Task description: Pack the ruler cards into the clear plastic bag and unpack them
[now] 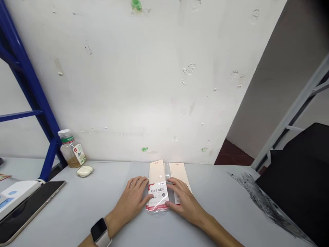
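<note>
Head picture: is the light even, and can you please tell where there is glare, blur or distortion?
In the head view, the white wall is bright but the upper right corner dark and blurred; the middle packet shows small glints on its plastic, its smallest print unreadable; the blue frame slants, perhaps from wide-angle stretch.

The packets (157, 184) are cream and white — red-edged.

Packets (156, 173) lie on the table (77, 202), right of the mouse (84, 171).
</note>
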`<action>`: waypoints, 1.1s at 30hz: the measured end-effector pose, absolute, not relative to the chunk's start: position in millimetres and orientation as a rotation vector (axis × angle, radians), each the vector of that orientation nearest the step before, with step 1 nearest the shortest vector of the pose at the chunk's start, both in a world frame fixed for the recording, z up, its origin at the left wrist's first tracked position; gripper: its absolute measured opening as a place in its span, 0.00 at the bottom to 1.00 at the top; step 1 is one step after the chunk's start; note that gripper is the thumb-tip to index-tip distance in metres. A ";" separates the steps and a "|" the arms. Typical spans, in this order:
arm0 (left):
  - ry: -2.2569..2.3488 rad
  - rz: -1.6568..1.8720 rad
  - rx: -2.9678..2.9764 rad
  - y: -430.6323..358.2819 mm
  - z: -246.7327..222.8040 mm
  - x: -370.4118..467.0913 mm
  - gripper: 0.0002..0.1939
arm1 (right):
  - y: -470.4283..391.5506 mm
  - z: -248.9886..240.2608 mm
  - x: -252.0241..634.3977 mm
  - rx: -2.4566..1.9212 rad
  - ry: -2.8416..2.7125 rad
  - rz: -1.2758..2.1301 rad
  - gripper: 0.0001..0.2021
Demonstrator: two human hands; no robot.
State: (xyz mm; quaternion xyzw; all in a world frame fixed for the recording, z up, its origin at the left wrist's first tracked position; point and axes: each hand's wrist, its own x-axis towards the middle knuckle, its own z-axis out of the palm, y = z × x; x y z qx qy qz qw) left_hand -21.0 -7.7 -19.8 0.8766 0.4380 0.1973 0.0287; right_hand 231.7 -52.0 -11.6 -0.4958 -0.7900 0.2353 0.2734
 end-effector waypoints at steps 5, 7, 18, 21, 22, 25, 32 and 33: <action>1.383 0.594 2.697 -7.3 -19.8 -21.2 0.23 | -52.7 -8.9 229.0 -1.311 -2.020 0.697 0.23; 1.390 0.583 2.692 -7.2 -20.1 -21.4 0.23 | -52.9 -8.9 228.6 -1.301 -1.993 0.708 0.22; 1.053 0.818 1.956 -15.2 6.0 -6.6 0.18 | -58.9 0.0 226.2 -1.274 -1.801 0.827 0.11; 0.918 0.808 1.658 -17.7 10.5 -0.5 0.20 | -58.2 2.3 226.0 -1.259 -1.720 0.948 0.12; 0.903 0.792 1.623 -18.4 10.3 0.7 0.20 | -57.9 2.7 226.3 -1.260 -1.690 0.977 0.13; 0.890 0.741 1.581 -19.2 6.9 1.9 0.20 | -56.8 2.6 227.4 -1.260 -1.625 1.029 0.16; 0.834 0.752 1.508 -18.1 1.1 1.3 0.18 | -52.6 -2.4 228.5 -1.265 -1.524 1.096 0.15; 0.826 0.752 1.499 -18.1 1.2 1.6 0.18 | -51.9 -2.9 228.9 -1.263 -1.513 1.098 0.15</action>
